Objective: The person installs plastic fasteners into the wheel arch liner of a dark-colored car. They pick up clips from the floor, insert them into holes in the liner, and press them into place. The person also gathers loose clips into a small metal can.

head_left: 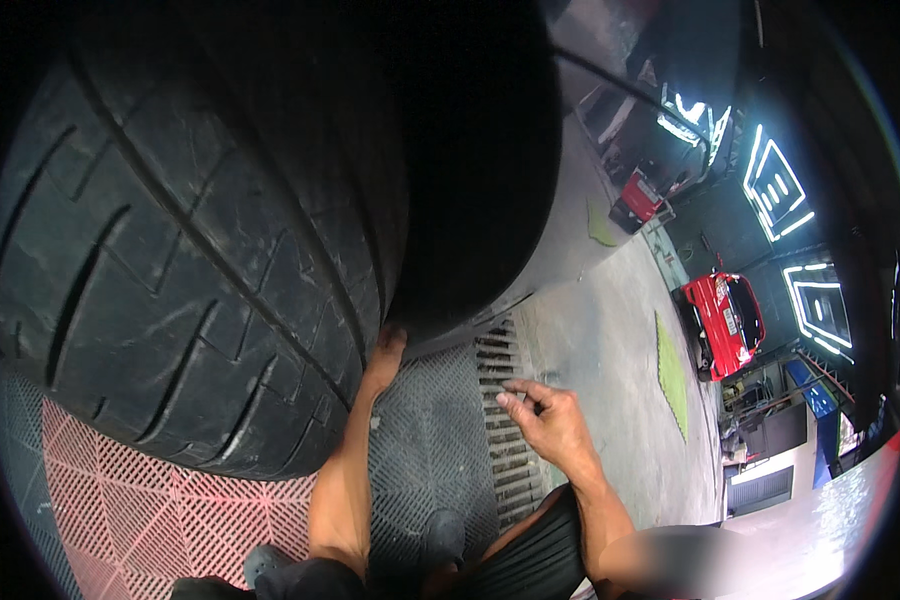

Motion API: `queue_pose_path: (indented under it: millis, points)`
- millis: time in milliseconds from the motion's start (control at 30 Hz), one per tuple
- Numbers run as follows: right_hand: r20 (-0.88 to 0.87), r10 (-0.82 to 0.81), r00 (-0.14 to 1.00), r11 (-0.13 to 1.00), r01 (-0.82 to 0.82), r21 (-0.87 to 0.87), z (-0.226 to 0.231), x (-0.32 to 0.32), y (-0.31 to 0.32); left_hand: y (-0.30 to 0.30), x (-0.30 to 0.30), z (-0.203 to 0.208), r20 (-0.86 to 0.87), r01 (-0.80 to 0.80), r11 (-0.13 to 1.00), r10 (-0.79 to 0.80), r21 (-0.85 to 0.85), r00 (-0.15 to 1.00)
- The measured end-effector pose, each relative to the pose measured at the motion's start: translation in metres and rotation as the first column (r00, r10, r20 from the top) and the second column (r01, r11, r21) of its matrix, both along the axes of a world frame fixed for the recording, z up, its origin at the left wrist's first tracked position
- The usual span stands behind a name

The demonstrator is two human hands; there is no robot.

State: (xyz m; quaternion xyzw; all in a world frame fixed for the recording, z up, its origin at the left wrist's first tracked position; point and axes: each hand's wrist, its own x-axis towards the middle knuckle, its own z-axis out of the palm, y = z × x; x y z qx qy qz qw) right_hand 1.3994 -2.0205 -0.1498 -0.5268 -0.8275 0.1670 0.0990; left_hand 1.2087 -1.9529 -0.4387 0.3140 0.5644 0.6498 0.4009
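A large black tire (200,250) with a grooved tread fills the left side. Beside it is the dark wheel arch of a glossy car body panel (590,215). My left hand (391,346) reaches up between the tire's side and the lower edge of the bodywork, where its fingers are hidden. My right hand (552,420) hangs over the floor grate, apart from the car. Its thumb and forefinger come together in a loose pinch, the other fingers curled; whether something small is between them I cannot make out.
Below lie red floor tiles (185,515) and grey floor tiles (425,430), both slotted. A drain grate (510,450) borders the concrete floor (600,370). Farther right are a green strip (670,375), a red car (727,325) and bright ceiling lights (778,190). My shoes (445,535) show below.
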Motion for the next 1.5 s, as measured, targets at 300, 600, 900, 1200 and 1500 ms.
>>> queue_pose_path:
  millis: [300, 600, 900, 1200, 1500]
  points:
    - [-0.046, 0.093, 0.995, 0.988, -0.087, 0.125, -0.004, -0.002, 0.001, -0.01, -0.012, 0.026, -0.003, 0.021, 1.0, -0.021, 0.02, 1.0]
    - [-0.02, -0.029, 0.999, 0.999, 0.03, 0.04, -0.012, 0.002, -0.002, -0.008, -0.014, 0.017, 0.393, 0.22, 0.97, -0.244, 0.107, 0.887]
    - [0.003, -0.033, 0.999, 0.999, 0.033, -0.018, -0.019, 0.0, 0.01, -0.009, -0.008, -0.037, -0.039, -0.078, 0.994, 0.081, 0.077, 0.996]
    - [-0.336, -0.077, 0.939, 0.99, 0.033, -0.134, -0.039, -0.006, -0.007, -0.086, 0.071, 0.124, 0.726, 0.062, 0.812, -0.551, 0.581, 0.411]
    - [-0.608, -0.28, 0.743, 0.953, 0.139, -0.27, -0.005, -0.012, -0.014, -0.092, 0.11, 0.172, 0.774, -0.006, 0.821, -0.536, 0.571, 0.336]
